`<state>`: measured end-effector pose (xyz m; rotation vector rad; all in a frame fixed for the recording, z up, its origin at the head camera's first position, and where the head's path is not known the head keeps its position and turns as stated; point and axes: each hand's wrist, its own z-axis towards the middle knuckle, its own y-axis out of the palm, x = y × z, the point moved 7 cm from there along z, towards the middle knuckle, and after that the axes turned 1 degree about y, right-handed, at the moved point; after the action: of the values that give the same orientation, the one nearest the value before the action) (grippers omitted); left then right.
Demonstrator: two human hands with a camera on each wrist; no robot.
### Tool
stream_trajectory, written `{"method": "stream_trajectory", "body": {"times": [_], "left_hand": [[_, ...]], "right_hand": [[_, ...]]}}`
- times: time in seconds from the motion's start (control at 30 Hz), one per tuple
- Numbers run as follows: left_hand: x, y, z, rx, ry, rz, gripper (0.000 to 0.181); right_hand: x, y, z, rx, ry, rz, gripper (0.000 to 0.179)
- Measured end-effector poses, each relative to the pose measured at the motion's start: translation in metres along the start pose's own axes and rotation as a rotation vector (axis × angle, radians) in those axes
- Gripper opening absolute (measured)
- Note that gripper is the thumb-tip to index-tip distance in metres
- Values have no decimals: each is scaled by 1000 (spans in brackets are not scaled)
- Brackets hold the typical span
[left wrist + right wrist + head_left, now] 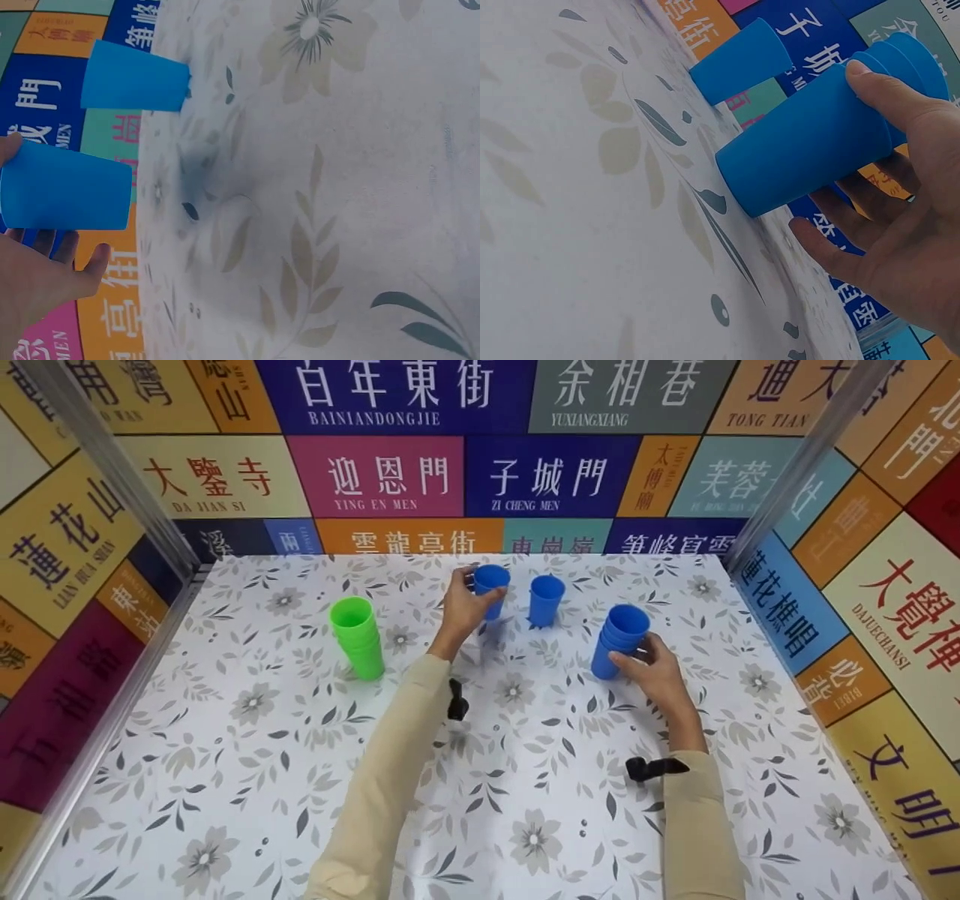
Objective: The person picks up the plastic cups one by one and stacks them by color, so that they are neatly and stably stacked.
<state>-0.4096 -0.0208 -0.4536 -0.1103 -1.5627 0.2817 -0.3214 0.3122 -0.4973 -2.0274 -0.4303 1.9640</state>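
Observation:
My left hand [465,606] grips a single blue plastic cup [492,579] by its sides, thumb in front. In the left wrist view this cup [67,187] hangs a little above the tabletop, over a soft shadow. My right hand [661,671] holds a stack of nested blue cups [611,651], mouths up, with the thumb pressed near the rims. The right wrist view shows the stack [802,142] tilted in that view, fingers behind it. Between the hands a lone blue cup [546,604] stands upright on the table.
A stack of green cups [358,641] stands left of my left forearm. The white table [300,780] has a leaf and flower print. Panels with large lettering [375,476] wall off its back and sides. A black strap end [457,701] sticks out at my left wrist.

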Motion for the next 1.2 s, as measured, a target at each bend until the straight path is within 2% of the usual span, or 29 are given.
{"method": "stream_trajectory", "body": {"times": [0.17,0.43,0.77,1.2], "left_hand": [[13,1,-6,-41,28,-19,72],[35,4,-16,-91,75,38,72],[63,10,-33,-196,138,-34,70],[108,33,-58,-280,200,-21,72]], "right_hand": [[1,0,0,7,3,-16,91],[4,1,3,-1,14,-4,88],[1,1,2,-4,0,13,87],[1,2,3,-18,16,20,91]]}}
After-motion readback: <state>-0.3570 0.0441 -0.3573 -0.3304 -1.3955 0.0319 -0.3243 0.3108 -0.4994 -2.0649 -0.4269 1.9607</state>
